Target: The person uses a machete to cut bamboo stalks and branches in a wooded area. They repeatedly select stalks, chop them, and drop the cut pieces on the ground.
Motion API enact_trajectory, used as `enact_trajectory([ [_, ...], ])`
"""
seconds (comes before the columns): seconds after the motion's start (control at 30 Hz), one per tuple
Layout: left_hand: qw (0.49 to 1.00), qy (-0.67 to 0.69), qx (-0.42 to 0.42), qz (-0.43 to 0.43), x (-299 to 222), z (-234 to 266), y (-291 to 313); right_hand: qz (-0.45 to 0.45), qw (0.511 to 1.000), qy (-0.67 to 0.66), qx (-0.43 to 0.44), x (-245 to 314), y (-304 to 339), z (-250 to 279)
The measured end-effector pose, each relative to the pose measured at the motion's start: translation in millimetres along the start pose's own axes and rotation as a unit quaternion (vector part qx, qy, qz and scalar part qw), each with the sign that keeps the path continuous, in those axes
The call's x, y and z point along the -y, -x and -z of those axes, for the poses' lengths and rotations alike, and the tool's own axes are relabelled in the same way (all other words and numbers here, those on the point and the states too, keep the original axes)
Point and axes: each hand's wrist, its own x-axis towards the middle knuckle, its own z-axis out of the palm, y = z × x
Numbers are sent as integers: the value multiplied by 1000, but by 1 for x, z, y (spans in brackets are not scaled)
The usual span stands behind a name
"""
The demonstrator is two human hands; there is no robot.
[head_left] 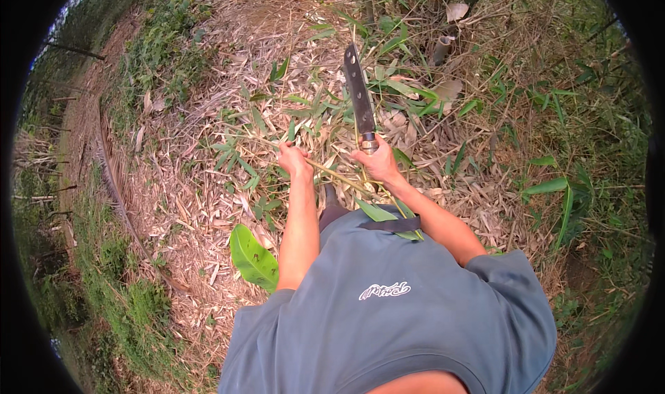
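Note:
My right hand (379, 161) is closed around the handle of a machete (358, 89). Its broad dark blade, pierced by several holes, points up and away from me. To the left, my left hand (295, 160) grips a thin green-brown branch (335, 174). From that fist the branch slants down to the right, passing below my right hand. Long green leaves (379, 212) lie near its lower end, against the front of my grey-blue shirt. Whether they grow on this branch I cannot tell. The blade is apart from my left hand.
Dry fallen leaves (201, 179) cover the ground, with green sprigs among them. A large green leaf (253, 258) shows beside my left forearm. A cut bamboo stump (441, 49) stands ahead to the right, near dense brush (554, 103). A long dry frond (118, 193) lies at left.

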Motion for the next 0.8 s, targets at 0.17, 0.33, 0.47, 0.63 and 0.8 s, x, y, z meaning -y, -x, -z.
enact_trajectory([
  [0.17,998,51,25,-7,-22,-11,16,-19,997,-80,3,6,7,-2],
  [0.33,996,73,51,-30,-37,-10,18,-6,988,-151,1,4,8,-13],
  [0.47,984,145,104,15,-48,-5,31,-14,991,-133,-6,11,13,-11],
  [0.63,976,146,157,44,-53,10,33,10,990,-134,-40,16,19,-11],
  [0.8,963,156,203,90,-35,14,66,67,994,-61,-66,13,21,-12],
])
